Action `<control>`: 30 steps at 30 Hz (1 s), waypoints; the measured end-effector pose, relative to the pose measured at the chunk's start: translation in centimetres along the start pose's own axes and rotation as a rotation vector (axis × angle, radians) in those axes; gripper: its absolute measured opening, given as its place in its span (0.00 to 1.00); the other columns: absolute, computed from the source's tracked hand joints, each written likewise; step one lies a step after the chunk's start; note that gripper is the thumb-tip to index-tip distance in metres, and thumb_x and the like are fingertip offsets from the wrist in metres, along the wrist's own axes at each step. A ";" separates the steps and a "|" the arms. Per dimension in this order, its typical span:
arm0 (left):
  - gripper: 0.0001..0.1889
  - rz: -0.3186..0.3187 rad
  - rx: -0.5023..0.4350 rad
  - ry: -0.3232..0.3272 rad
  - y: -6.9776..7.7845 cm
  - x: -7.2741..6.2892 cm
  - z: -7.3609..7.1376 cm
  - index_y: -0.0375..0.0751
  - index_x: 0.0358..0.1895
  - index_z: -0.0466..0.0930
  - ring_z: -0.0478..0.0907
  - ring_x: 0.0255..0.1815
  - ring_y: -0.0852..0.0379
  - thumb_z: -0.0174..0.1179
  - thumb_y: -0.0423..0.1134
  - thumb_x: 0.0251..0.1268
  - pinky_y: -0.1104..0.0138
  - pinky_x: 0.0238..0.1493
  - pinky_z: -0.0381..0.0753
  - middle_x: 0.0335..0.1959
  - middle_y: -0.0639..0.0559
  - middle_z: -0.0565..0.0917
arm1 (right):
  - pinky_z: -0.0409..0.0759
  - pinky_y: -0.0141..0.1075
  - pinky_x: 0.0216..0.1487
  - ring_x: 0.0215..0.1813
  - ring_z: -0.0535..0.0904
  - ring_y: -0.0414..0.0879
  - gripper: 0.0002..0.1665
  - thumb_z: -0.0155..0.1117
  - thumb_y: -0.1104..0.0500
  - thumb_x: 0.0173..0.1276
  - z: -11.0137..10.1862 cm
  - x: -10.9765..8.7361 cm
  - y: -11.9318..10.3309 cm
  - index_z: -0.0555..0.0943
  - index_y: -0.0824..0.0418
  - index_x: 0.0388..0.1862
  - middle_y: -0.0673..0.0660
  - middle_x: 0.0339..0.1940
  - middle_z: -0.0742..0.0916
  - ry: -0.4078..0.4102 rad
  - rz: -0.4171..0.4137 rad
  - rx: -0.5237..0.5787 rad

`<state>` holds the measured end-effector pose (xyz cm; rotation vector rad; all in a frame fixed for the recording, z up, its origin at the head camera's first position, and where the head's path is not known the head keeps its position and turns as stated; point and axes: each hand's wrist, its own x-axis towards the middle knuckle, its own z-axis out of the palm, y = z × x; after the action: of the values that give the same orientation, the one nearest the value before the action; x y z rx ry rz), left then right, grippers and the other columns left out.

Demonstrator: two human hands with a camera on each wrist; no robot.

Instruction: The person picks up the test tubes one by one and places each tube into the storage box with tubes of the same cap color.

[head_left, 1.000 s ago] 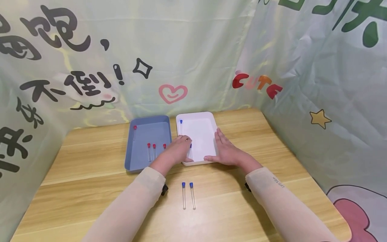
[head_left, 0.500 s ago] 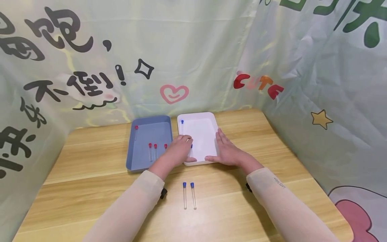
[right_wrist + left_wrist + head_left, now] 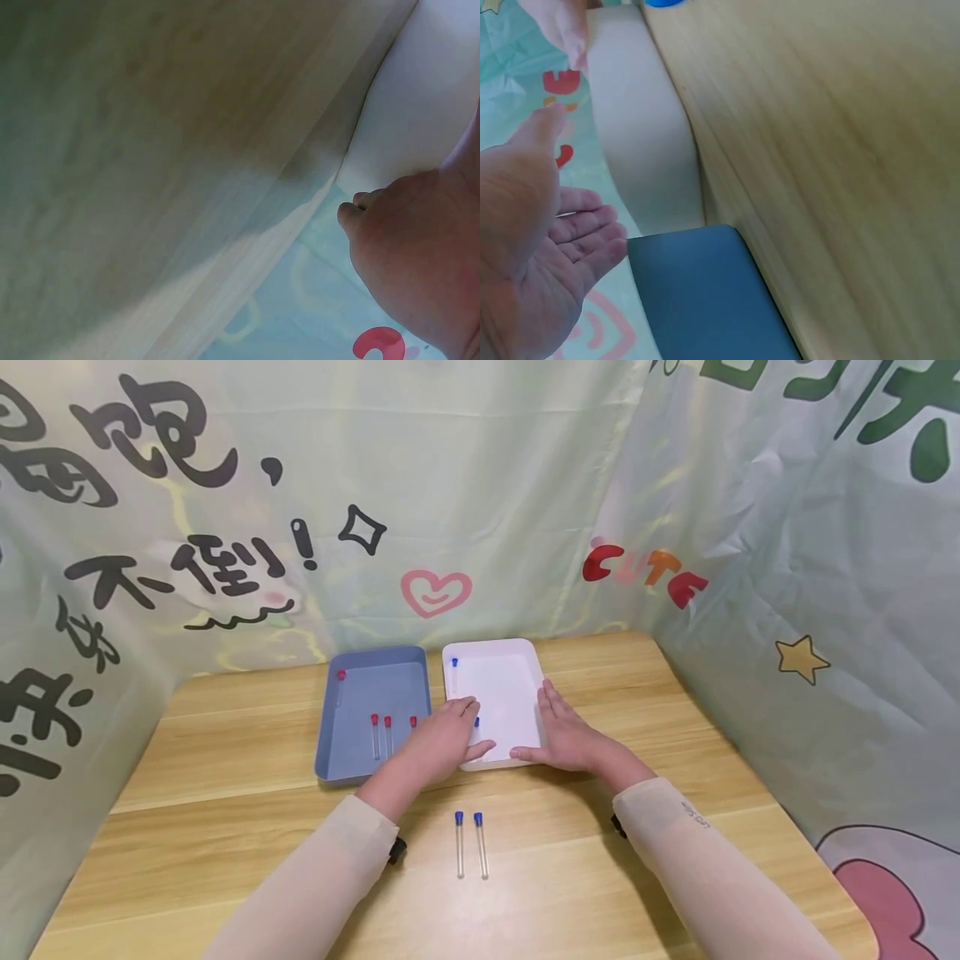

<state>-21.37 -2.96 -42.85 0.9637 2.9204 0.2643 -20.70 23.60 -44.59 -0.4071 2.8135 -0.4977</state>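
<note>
My left hand (image 3: pixel 448 732) reaches over the left front part of the white tray (image 3: pixel 498 652), thumb spread away from the fingers. In the left wrist view its palm and loosely bent fingers show nothing held. A blue-capped tube (image 3: pixel 477 722) lies in the tray beside this hand, mostly hidden by it. Another blue-capped tube (image 3: pixel 454 663) lies at the tray's back left. My right hand (image 3: pixel 566 735) rests against the tray's right side, fingers straight along the wall and thumb at the front rim. Two blue-capped tubes (image 3: pixel 460 843) lie side by side on the table in front.
Left of the white tray stands a blue-grey tray (image 3: pixel 352 768) with several red-capped tubes (image 3: pixel 376 737) inside, partly hidden by my left hand and forearm. Both trays sit on the wooden table (image 3: pixel 225 827) near its back edge, close to a printed cloth (image 3: pixel 510 527).
My left thumb has swung out to the right, away from the fingers, and the left wrist has shifted slightly left. The right hand stays against the tray; the tubes keep their places.
</note>
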 end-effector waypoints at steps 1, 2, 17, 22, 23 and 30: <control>0.43 0.005 -0.008 0.011 0.1 -0.2 0.0 0.30 0.82 0.65 0.68 0.85 0.39 0.51 0.64 0.85 0.49 0.84 0.72 0.84 0.36 0.69 | 0.50 0.61 0.92 0.94 0.33 0.64 0.81 0.61 0.18 0.69 0.0 0.0 0.0 0.34 0.72 0.89 0.67 0.92 0.34 0.000 0.001 0.002; 0.42 0.011 -0.013 0.021 0.2 -0.4 -0.1 0.29 0.81 0.66 0.69 0.84 0.39 0.51 0.64 0.85 0.49 0.84 0.72 0.83 0.35 0.70 | 0.50 0.61 0.92 0.94 0.33 0.64 0.81 0.61 0.18 0.68 0.1 0.0 0.1 0.34 0.72 0.89 0.67 0.92 0.33 -0.001 0.002 0.001; 0.50 0.055 -0.081 0.025 0.4 -6.1 -1.5 0.30 0.81 0.66 0.69 0.82 0.39 0.59 0.70 0.76 0.49 0.85 0.70 0.81 0.37 0.73 | 0.50 0.60 0.92 0.94 0.34 0.63 0.83 0.61 0.16 0.66 0.4 0.0 -0.2 0.35 0.71 0.90 0.66 0.93 0.35 0.006 0.000 -0.011; 0.49 0.049 -0.074 0.013 0.5 -7.8 -1.0 0.32 0.81 0.67 0.70 0.81 0.39 0.60 0.70 0.75 0.47 0.83 0.73 0.80 0.37 0.74 | 0.48 0.59 0.93 0.94 0.34 0.63 0.82 0.62 0.17 0.67 0.2 0.0 -0.2 0.35 0.71 0.90 0.66 0.93 0.35 0.008 0.004 -0.022; 0.49 0.049 -0.076 0.009 0.5 -8.1 -0.8 0.32 0.81 0.67 0.71 0.81 0.39 0.60 0.71 0.75 0.47 0.83 0.73 0.79 0.37 0.74 | 0.48 0.59 0.93 0.94 0.34 0.63 0.82 0.62 0.17 0.67 0.1 0.0 -0.2 0.35 0.71 0.90 0.66 0.93 0.35 0.008 0.004 -0.023; 0.48 0.035 -0.095 -0.013 0.8 -9.5 0.0 0.33 0.79 0.68 0.70 0.80 0.40 0.62 0.71 0.73 0.48 0.84 0.72 0.78 0.38 0.75 | 0.47 0.59 0.93 0.94 0.33 0.62 0.83 0.60 0.15 0.66 0.1 0.0 0.2 0.35 0.71 0.90 0.65 0.93 0.35 0.010 0.007 -0.036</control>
<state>-13.24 -8.00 -42.77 0.9992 2.8521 0.3931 -20.69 23.71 -44.75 -0.4030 2.8360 -0.4494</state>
